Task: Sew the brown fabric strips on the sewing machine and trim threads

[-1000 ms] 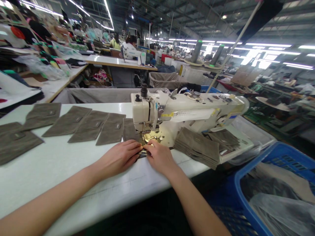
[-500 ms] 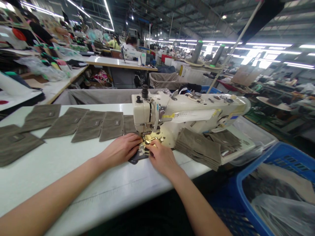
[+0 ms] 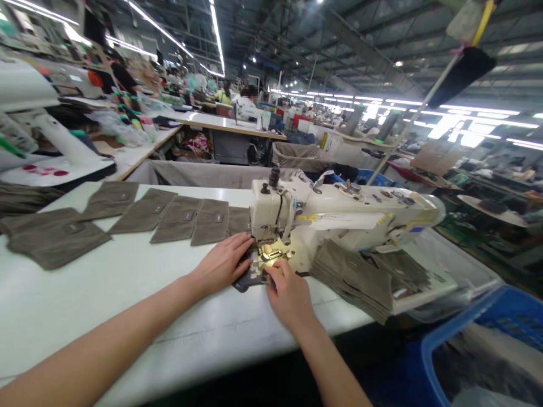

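Note:
A white sewing machine stands on the pale table, its needle area over a brass-coloured plate. My left hand lies at the left of the needle area, its fingers spread on a dark piece. Just in front of the brass plate, my right hand has thumb and index finger pinched together; what lies between them is too small to name. Olive-brown fabric pieces with small tags lie in an overlapping row at left. A stack of similar pieces rests right of the needle area.
A blue basket holding cloth and plastic stands at lower right. Behind the table is a grey cloth-lined bin. Another white machine stands at far left. People work at tables further back.
The camera view has turned slightly left, so the machine and fabric pieces appear further right. Both hands remain by the needle area, with the left fingers a little more spread.

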Demonstrator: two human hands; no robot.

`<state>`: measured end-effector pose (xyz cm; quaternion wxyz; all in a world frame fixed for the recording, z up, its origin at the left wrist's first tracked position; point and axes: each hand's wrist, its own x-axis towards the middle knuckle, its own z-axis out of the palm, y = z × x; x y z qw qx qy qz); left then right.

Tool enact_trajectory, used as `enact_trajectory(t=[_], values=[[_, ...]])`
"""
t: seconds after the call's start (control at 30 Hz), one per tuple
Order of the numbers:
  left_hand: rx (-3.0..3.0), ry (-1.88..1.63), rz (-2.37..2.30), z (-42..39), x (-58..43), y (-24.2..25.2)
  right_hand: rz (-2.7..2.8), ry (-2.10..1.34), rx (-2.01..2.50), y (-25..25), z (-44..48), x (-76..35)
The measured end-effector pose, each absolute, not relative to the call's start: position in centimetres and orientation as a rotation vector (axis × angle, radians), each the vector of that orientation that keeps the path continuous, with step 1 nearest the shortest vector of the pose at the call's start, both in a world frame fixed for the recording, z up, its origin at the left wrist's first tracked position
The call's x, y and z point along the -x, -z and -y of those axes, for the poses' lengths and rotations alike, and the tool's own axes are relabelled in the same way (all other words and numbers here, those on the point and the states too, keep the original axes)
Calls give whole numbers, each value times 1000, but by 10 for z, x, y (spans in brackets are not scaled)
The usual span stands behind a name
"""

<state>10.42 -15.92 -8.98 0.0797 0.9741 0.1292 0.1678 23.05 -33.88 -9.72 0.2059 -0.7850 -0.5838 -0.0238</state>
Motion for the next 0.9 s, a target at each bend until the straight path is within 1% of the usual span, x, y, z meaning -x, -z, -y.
enact_trajectory(t=[0.1, 0.23, 0.37, 0.43, 0.53, 0.63, 0.77, 0.9], values=[[-2915, -476, -537, 161, -101, 94, 1615, 113, 2178, 104, 339, -231], [-2915, -446, -561, 171, -81, 93, 1633, 167, 2147, 111, 339, -231], [-2815, -437, -548, 183, -55, 80, 1636, 195, 2130, 112, 340, -231], [-2752, -454, -708, 182, -51, 71, 1636, 192, 2141, 111, 340, -231], [-2699, -481, -1081, 169, -60, 60, 1643, 190, 2166, 109, 340, -230], [-2634, -434, -1342, 153, -77, 57, 1661, 202, 2177, 109, 341, -230], [-2571, -363, -1436, 144, -91, 59, 1679, 216, 2181, 111, 341, -231], [-2517, -387, -1422, 145, -93, 62, 1684, 241, 2172, 111, 342, -232]])
